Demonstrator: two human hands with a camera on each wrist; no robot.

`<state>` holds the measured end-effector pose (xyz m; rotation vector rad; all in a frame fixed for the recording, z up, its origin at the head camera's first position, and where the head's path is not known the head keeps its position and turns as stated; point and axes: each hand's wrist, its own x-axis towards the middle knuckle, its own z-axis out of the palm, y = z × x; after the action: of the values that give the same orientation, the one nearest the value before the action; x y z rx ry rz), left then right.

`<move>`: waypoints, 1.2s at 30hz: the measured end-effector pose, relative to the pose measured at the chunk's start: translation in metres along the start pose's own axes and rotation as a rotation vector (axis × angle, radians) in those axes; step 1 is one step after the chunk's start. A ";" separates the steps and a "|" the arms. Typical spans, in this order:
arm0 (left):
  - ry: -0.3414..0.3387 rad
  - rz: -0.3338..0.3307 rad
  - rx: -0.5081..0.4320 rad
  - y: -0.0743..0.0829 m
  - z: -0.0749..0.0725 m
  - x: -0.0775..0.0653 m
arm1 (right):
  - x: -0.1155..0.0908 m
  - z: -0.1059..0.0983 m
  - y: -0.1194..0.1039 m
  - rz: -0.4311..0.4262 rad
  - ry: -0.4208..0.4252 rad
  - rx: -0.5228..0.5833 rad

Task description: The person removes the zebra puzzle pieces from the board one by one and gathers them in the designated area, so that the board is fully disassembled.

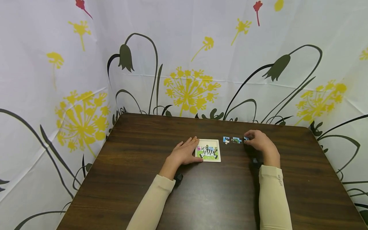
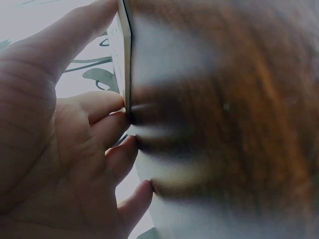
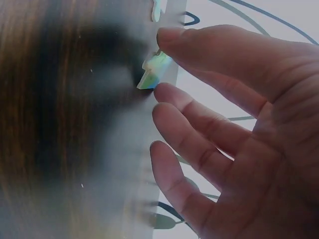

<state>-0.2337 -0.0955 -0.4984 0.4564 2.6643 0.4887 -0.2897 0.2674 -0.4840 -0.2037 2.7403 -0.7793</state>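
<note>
A square wooden puzzle board with a zebra picture lies on the table, its upper part bare. My left hand rests at the board's left side, fingers spread, thumb at the near corner and fingertips by the far corner. In the left wrist view, the thumb and fingertips of the left hand touch the board's edge. To the right, my right hand pinches a puzzle piece between thumb and forefinger. The right wrist view shows this piece at the tabletop, its upper part covered by the thumb.
Two loose puzzle pieces, one with a zebra part and one blue and green, lie between the board and my right hand. The dark wooden table meets a white flowered curtain along its far edge.
</note>
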 end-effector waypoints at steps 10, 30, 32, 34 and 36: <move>0.009 0.003 0.006 0.002 -0.002 0.002 | 0.007 0.006 -0.004 -0.001 0.005 -0.040; -0.007 -0.009 -0.002 0.001 0.000 0.000 | 0.008 0.022 -0.044 -0.054 0.079 -0.066; -0.004 -0.010 -0.004 0.001 0.000 0.001 | 0.011 0.032 -0.061 -0.096 0.060 -0.080; -0.001 -0.010 -0.011 0.001 0.000 0.000 | 0.014 0.043 -0.076 -0.130 0.025 -0.087; -0.003 -0.010 -0.012 0.001 0.000 0.000 | 0.016 0.055 -0.090 -0.163 -0.029 -0.089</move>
<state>-0.2338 -0.0946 -0.4981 0.4392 2.6585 0.5004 -0.2831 0.1606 -0.4849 -0.4586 2.7596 -0.6887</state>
